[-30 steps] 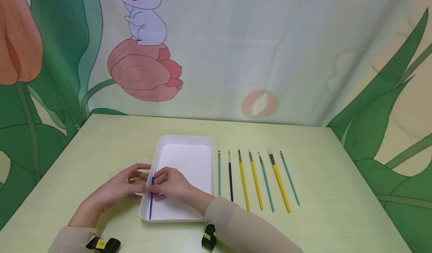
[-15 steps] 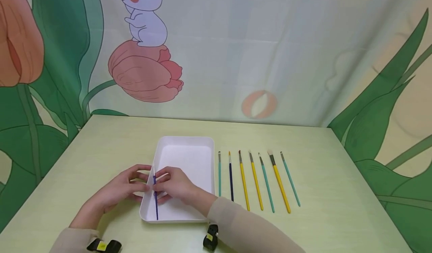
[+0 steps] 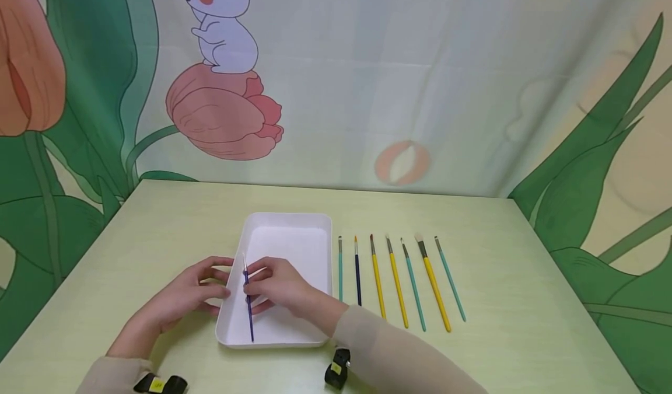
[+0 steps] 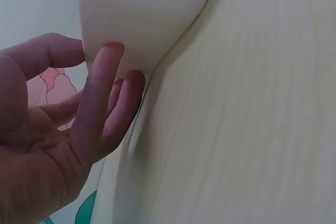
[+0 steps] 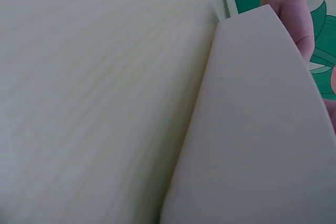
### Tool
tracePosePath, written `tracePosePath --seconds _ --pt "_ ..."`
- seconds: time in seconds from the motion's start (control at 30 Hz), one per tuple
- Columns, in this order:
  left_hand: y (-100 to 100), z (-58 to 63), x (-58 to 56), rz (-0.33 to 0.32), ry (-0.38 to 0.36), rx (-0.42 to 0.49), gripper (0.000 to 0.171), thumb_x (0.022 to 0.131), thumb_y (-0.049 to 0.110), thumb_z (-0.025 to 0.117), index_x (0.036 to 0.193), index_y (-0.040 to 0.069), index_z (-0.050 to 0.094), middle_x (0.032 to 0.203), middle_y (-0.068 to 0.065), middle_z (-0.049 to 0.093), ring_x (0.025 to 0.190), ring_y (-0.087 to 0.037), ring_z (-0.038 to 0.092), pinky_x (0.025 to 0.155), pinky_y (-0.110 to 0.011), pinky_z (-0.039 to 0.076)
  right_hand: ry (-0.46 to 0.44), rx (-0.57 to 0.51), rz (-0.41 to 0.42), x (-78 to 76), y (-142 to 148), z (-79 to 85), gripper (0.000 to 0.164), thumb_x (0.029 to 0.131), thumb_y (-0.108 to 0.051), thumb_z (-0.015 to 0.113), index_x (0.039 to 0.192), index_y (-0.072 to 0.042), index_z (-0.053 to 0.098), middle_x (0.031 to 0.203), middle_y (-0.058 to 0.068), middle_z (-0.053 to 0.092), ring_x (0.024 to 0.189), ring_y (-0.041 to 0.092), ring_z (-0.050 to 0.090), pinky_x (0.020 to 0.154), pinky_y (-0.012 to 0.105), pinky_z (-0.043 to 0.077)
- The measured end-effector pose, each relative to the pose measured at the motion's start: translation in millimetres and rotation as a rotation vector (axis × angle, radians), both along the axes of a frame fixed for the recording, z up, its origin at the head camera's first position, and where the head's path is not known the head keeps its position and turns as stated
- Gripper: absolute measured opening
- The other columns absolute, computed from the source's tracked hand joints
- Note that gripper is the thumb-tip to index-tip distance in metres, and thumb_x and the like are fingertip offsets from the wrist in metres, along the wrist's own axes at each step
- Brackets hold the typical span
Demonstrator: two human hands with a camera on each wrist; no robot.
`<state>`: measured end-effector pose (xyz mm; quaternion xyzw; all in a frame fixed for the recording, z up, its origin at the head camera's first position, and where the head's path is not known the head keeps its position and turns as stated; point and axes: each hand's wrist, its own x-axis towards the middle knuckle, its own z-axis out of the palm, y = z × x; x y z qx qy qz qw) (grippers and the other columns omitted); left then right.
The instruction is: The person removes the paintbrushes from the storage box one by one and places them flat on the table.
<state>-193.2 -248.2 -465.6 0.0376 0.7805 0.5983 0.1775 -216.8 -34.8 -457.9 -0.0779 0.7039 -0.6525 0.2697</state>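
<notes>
A white tray [image 3: 296, 242] lies on the table. My right hand [image 3: 283, 286] reaches over it and pinches a thin dark-blue paintbrush [image 3: 249, 315] by the middle, its pale tip pointing away from me. The brush lies lengthwise inside the tray, near the left wall. My left hand [image 3: 184, 295] touches the tray's left side from outside. In the left wrist view, its fingers [image 4: 100, 90] rest against the tray's outer wall [image 4: 139, 14]. The right wrist view shows the tray's front wall [image 5: 241, 119] and only part of a hand; no brush is visible there.
Right of the tray, several paintbrushes stand in a row on the table, among them a dark-blue one [image 3: 358, 274], a thick yellow one [image 3: 436, 289] and a teal one [image 3: 451, 280]. A curtain printed with flowers [image 3: 226, 114] hangs behind the table [image 3: 535, 324].
My right hand has shifted a little to the right, drawing the paintbrush away from the tray's left wall and tilting it slightly. The left hand stays at the tray's side.
</notes>
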Motion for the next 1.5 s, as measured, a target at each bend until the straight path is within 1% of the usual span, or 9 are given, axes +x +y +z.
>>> tracePosePath --seconds 0.17,0.3,0.43,0.63,0.9,1.0,1.23,1.5 --pt "-2.0 -1.3 -0.5 0.004 0.001 -0.019 0.067 0.094 0.005 0.068 0.152 -0.001 0.035 0.132 -0.025 0.053 0.103 -0.031 0.063 0.076 -0.045 0.062 -0.008 -0.015 -0.007 -2.0 9.2 1.7 0.024 0.092 0.003 0.072 0.113 -0.004 0.064 0.095 0.009 0.068 0.077 0.02 0.069 0.061 0.039 0.063" --pt "-3.7 -1.4 -0.2 0.007 0.005 -0.022 0.067 0.094 0.006 0.068 0.152 -0.001 0.035 0.132 -0.025 0.053 0.103 -0.031 0.063 0.076 -0.045 0.062 -0.002 -0.032 -0.012 -3.7 18.4 4.6 0.025 0.092 0.002 0.072 0.115 -0.003 0.064 0.095 0.009 0.068 0.079 0.02 0.069 0.062 0.039 0.063" --pt "-4.7 -0.7 0.9 0.011 0.011 -0.024 0.067 0.094 0.006 0.069 0.152 -0.001 0.035 0.131 -0.026 0.053 0.103 -0.031 0.063 0.075 -0.044 0.062 0.009 -0.044 -0.008 -4.1 28.0 10.2 0.027 0.092 0.002 0.071 0.118 -0.003 0.063 0.098 0.009 0.067 0.081 0.02 0.069 0.064 0.039 0.064" --pt "-6.0 1.0 0.7 0.032 0.001 -0.041 0.066 0.094 0.007 0.069 0.151 0.001 0.038 0.131 -0.025 0.053 0.103 -0.031 0.063 0.076 -0.043 0.062 0.015 -0.084 -0.011 -4.5 42.5 20.6 0.029 0.093 0.004 0.069 0.121 0.0 0.062 0.1 0.01 0.067 0.082 0.02 0.069 0.067 0.04 0.064" --pt "-7.2 0.6 1.8 0.019 0.016 -0.022 0.066 0.094 0.007 0.068 0.151 -0.001 0.037 0.131 -0.025 0.053 0.103 -0.03 0.063 0.075 -0.043 0.062 0.032 -0.091 -0.03 -9.3 65.1 31.1 0.033 0.093 0.002 0.069 0.125 0.0 0.061 0.103 0.011 0.066 0.086 0.021 0.068 0.071 0.041 0.064" --pt "-7.8 0.4 2.2 0.014 0.026 -0.024 0.066 0.095 0.007 0.068 0.152 -0.002 0.036 0.131 -0.026 0.052 0.103 -0.03 0.063 0.075 -0.043 0.062 0.042 -0.1 -0.037 -12.1 74.6 33.0 0.034 0.094 0.002 0.069 0.127 0.001 0.06 0.105 0.011 0.065 0.087 0.021 0.067 0.072 0.041 0.064" --pt "-10.2 1.1 2.1 0.028 0.019 -0.039 0.065 0.095 0.006 0.067 0.151 -0.001 0.037 0.131 -0.026 0.052 0.103 -0.03 0.063 0.075 -0.043 0.062 0.069 -0.113 -0.06 -18.0 95.5 36.2 0.037 0.096 0.0 0.066 0.132 0.004 0.057 0.108 0.011 0.065 0.09 0.021 0.066 0.073 0.041 0.064" --pt "-12.4 -1.0 2.4 0.028 0.021 -0.051 0.066 0.095 0.006 0.067 0.152 -0.001 0.035 0.131 -0.026 0.052 0.103 -0.03 0.063 0.074 -0.042 0.061 0.077 -0.098 -0.119 -24.2 115.0 31.3 0.037 0.097 0.0 0.065 0.133 0.002 0.057 0.109 0.012 0.065 0.09 0.02 0.066 0.073 0.041 0.064"
